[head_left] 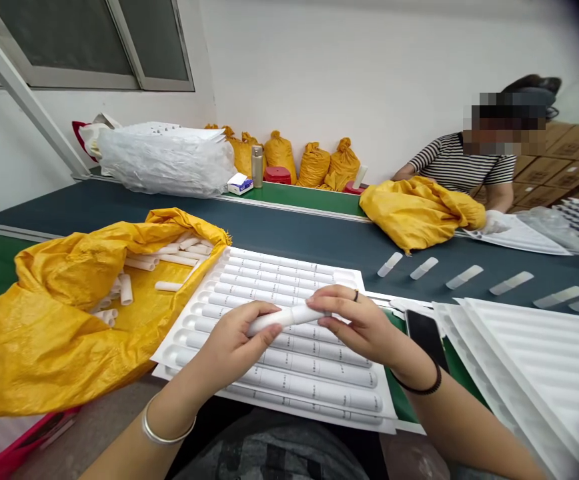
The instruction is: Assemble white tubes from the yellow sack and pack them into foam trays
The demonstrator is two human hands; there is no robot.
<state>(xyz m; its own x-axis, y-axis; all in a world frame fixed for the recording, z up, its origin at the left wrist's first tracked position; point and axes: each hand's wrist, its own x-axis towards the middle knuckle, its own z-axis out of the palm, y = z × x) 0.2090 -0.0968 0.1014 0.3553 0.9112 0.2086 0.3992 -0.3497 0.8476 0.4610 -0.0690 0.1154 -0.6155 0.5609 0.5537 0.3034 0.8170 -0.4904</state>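
Between my two hands is a white plastic tube, held nearly level above a tray. My left hand pinches its left end with thumb and fingers. Around its right end, the fingers of my right hand are closed. Under the hands lies a white molded tray with rows of printed white tubes in its grooves. To the left, a yellow woven sack gapes, showing loose white tubes inside.
Frosted tubes lie spaced along the dark conveyor belt. Stacked white trays and a black phone are at my right. Across the belt, a person in a striped shirt works beside another yellow sack.
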